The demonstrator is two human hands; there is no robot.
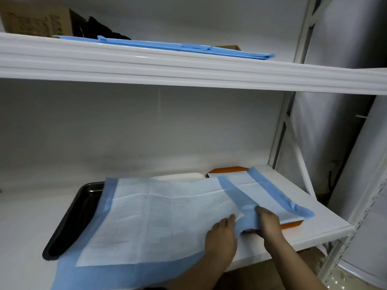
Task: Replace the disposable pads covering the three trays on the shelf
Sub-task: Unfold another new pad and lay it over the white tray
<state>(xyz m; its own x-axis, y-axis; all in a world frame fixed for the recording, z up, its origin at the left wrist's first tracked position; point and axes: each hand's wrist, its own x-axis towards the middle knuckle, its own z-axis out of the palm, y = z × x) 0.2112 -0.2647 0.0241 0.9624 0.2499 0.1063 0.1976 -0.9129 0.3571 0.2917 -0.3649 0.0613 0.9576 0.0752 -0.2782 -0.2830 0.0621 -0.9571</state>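
Observation:
Three trays sit side by side on the lower shelf: a black tray (69,222) at the left, a white tray (180,176) in the middle, an orange tray (226,170) at the right. A large white pad with blue borders (150,218) lies spread over the middle tray and part of the black one. A second pad (257,189) covers the orange tray. My left hand (222,237) presses flat on the large pad's right edge. My right hand (270,225) pinches the blue border where the two pads overlap.
The upper shelf (188,68) holds a stack of folded blue pads (188,48), a cardboard box (35,19) and a dark object. A white upright post (280,143) bounds the shelf at the right. Bare shelf board (314,222) shows beyond the orange tray.

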